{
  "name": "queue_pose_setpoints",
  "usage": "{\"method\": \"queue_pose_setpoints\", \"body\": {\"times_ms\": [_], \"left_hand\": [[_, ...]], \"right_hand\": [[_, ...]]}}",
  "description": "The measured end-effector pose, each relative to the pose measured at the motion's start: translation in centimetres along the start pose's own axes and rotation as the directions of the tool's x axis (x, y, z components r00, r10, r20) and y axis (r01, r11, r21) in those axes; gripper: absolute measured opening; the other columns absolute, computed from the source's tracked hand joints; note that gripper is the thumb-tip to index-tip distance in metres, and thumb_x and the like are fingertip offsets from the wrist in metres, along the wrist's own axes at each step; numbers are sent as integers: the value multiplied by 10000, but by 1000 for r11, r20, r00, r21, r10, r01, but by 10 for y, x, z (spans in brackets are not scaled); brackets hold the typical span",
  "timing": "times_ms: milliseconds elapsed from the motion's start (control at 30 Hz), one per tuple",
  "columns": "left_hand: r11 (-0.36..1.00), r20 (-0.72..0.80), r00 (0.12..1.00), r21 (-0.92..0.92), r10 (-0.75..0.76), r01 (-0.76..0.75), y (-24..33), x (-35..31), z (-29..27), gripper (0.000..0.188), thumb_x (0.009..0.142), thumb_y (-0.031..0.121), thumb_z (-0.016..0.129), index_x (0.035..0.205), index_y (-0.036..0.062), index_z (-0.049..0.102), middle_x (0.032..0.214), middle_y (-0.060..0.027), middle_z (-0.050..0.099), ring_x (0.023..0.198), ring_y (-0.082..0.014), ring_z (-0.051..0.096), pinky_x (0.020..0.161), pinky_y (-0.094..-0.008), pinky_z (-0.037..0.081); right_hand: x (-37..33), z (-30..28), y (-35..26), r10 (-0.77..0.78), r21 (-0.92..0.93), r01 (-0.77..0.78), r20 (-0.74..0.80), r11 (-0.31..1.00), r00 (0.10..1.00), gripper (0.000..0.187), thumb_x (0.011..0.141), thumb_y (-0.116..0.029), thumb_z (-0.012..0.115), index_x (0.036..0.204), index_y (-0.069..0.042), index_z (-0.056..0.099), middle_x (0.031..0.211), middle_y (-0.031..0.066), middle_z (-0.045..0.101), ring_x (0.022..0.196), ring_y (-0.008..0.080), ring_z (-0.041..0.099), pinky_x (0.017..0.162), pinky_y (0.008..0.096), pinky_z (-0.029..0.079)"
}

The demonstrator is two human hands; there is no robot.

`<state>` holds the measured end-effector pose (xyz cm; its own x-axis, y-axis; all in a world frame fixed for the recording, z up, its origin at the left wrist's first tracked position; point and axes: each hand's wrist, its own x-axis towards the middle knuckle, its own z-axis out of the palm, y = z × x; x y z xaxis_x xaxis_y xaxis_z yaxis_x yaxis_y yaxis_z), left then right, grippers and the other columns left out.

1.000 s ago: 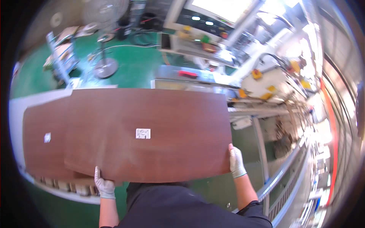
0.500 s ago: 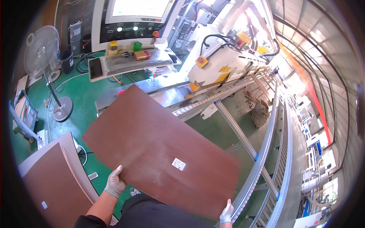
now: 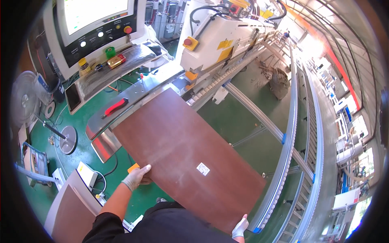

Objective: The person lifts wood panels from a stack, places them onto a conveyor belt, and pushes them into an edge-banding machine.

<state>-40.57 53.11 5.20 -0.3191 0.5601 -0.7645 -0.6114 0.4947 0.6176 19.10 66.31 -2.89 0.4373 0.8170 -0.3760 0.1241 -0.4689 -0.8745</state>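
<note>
Left hand (image 3: pixel 137 176) clamped on the brown board (image 3: pixel 186 150) at its eight o'clock edge, right hand (image 3: pixel 240 227) gripping the five o'clock corner! Metal table (image 3: pixel 142 90) at eleven o'clock, contact unclear; looks like lining-up, calling for a level, steady two-handed guide.

A long silvery metal bench (image 3: pixel 149 86) bears a slim red tool (image 3: pixel 116 107); a grey rectangular shelf (image 3: pixel 97 82) bears a flat black phone (image 3: pixel 73 97), a green roll (image 3: pixel 110 52).
</note>
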Motion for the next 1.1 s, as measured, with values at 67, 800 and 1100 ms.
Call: {"method": "queue_pose_setpoints", "body": {"times_ms": [67, 800, 1100], "left_hand": [[615, -88, 944, 777, 318, -135, 17, 2, -36, 463, 955, 472, 686, 825, 30, 734, 768, -135, 726, 785, -302, 729, 724, -436, 547], [-50, 3, 325, 989, 946, 139, 130, 144, -86, 508, 1015, 316, 515, 1472, 94, 520, 1545, -144, 484, 1471, -381, 376, 1224, -528, 240], [-34, -15, 408, 993, 913, 113, 170, 180, -50, 650, 1010, 333, 462, 1564, 5, 375, 1644, -204, 340, 1544, -406, 255, 1275, -543, 120]], "right_hand": [[0, 6, -10, -55, -142, 49, -40, 989, 998, 572, 1070, -462, 533, 1168, 84, 671, 1121, 125, 702, 982, 224, 640, 911, 383, 520], [61, 62, -105, -215, -388, 209, 28, 898, 976, 597, 1081, -493, 487, 824, 37, 584, 758, 47, 548, 763, 156, 462, 746, 362, 441], [107, 105, -133, -189, -387, 129, -122, 913, 974, 616, 1076, -480, 504, 778, 41, 644, 731, 26, 572, 708, 158, 474, 689, 398, 430]]}}
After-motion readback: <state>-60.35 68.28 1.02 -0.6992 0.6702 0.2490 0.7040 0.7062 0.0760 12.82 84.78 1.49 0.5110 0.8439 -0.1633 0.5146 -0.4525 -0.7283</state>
